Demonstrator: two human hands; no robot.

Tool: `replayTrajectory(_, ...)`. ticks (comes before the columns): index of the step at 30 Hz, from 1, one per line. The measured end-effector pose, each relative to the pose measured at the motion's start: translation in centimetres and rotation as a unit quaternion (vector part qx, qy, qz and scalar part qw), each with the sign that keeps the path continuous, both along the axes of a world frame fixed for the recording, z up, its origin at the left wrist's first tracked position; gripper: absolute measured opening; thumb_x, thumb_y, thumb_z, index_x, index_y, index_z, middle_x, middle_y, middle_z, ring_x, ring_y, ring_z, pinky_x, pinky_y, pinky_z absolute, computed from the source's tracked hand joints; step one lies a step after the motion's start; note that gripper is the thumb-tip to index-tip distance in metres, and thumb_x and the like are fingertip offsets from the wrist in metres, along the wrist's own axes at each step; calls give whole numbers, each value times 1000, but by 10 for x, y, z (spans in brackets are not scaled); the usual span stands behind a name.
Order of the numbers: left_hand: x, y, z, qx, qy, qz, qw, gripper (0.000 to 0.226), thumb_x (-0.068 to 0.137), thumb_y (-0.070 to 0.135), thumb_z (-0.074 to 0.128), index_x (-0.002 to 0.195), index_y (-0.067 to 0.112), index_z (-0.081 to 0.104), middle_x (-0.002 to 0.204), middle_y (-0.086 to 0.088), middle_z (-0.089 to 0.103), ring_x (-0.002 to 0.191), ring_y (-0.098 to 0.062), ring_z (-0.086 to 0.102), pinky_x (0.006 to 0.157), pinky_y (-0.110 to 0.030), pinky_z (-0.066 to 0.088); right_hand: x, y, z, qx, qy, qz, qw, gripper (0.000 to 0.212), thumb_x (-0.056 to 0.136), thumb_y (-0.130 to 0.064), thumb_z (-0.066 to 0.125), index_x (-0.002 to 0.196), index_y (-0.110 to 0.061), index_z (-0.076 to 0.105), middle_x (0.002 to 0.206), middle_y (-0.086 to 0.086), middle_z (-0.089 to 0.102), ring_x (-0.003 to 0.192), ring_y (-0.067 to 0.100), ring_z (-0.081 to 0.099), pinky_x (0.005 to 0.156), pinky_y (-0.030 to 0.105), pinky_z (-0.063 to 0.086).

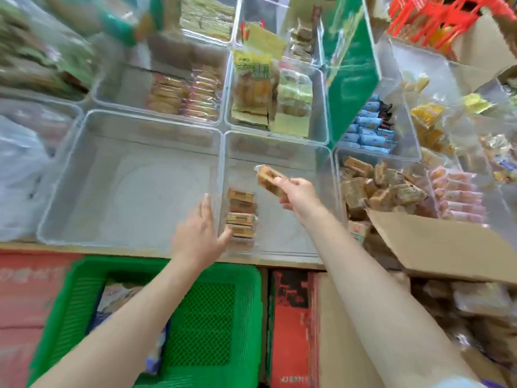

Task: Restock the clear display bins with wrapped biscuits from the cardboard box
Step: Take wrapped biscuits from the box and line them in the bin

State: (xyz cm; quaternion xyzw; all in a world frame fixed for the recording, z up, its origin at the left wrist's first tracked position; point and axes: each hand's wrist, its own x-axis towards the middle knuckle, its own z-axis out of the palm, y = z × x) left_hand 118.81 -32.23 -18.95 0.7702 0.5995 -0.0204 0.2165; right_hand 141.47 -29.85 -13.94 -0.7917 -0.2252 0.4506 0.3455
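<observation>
green basket (179,278): closest to the camera, down below the tabletop's near edge. Something in blue wrapping sits in it, too blurry to read.

red cartons (291,326): right next to the basket, also below the near edge.

cardboard box (436,245): at the near right with its flap up, wrapped packs loose inside. Guessing it's parked there so the right arm only has a short swing to the bins.

left hand (200,231): fingers straight, not gripping anything. It's at the near edge where two bins meet, thumb touching the near end of the row, probably steadying the packs so they don't topple.

row of biscuits (241,217): a short line of brown wrapped packs on edge along the left wall of the bin, running back from its near corner. Lined up like that so more fit and the labels show, I'd say.

right hand (299,196): fingers wrapped around a small stack of wrapped biscuits (270,181), held up over the middle of the bin, not yet set down. Looks headed for the far end of the row.

target bin (282,252): clear, still mostly bare floor, so plenty left to fill.

big bin (131,186): to the left, touching it, nothing in it.

brown-pack bin (380,186): to the right, heaped with similar packs.

far bins: yellow-green, pink and blue packs further back, with a green divider (352,79) standing between them.
</observation>
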Motion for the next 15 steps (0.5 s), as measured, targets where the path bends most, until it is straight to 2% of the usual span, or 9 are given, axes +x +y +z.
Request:
replayTrajectory(1, 1, 1, 0, -7, -1, 0, 1000, 86, 98, 58, 38, 161, 13, 1, 150, -12, 47, 120, -28, 59, 81, -40, 50, -6, 12, -17, -8, -17, 0, 1000, 30, 93, -29, 70, 109, -9, 55, 83, 7, 62, 65, 17, 57, 59, 27, 48)
replayTrajectory(2, 2, 1, 1, -8, 7, -6, 1000, 85, 97, 58, 36, 161, 15, 0, 138, -9, 58, 103, -27, 65, 68, -36, 46, -11, 22, -33, -17, -30, 6, 999, 32, 92, -29, 72, 107, -10, 52, 87, 10, 63, 69, 20, 59, 62, 30, 49)
replayTrajectory(3, 3, 2, 1, -6, 16, -10, 1000, 85, 97, 58, 34, 161, 15, -1, 129, -7, 64, 93, -27, 67, 62, -34, 42, -15, 31, -48, -29, -39, 18, 999, 32, 91, -28, 73, 106, -11, 50, 91, 11, 63, 73, 24, 60, 64, 33, 49)
replayTrajectory(4, 3, 2, 1, 0, 18, -12, 1000, 85, 97, 59, 33, 161, 15, -1, 125, -5, 65, 88, -27, 67, 60, -34, 42, -17, 39, -62, -43, -54, 41, 997, 33, 90, -27, 73, 106, -11, 50, 94, 11, 63, 77, 25, 60, 65, 33, 48)
replayTrajectory(7, -1, 3, -2, 6, 0, -15, 1000, 87, 97, 62, 33, 161, 13, 0, 118, -4, 65, 80, -22, 64, 62, -35, 50, -16, 55, -95, -80, -101, 140, 982, 35, 92, -24, 71, 121, -9, 59, 100, 5, 62, 85, 22, 56, 59, 22, 41)
replayTrajectory(9, -1, 3, -1, 2, 1, -25, 1000, 88, 97, 63, 31, 161, 12, -2, 114, -4, 65, 80, -21, 63, 62, -35, 52, -14, 62, -105, -91, -107, 184, 973, 30, 96, -18, 65, 125, -14, 63, 102, 2, 61, 90, 21, 58, 62, 17, 45)
replayTrajectory(12, 1, 4, 1, 8, 14, -34, 999, 89, 97, 63, 30, 161, 11, -3, 114, -3, 64, 84, -21, 64, 61, -33, 49, -18, 68, -110, -105, -104, 252, 956, 34, 101, -12, 55, 134, -15, 60, 113, 4, 62, 106, 25, 60, 86, 28, 50)
replayTrajectory(15, 0, 4, 0, 13, 33, -34, 999, 89, 96, 63, 30, 161, 11, -1, 110, -1, 64, 81, -20, 63, 56, -32, 42, -29, 66, -100, -139, -98, 301, 938, 56, 102, -22, 53, 155, -21, 35, 143, 9, 53, 129, 26, 52, 104, 29, 42)
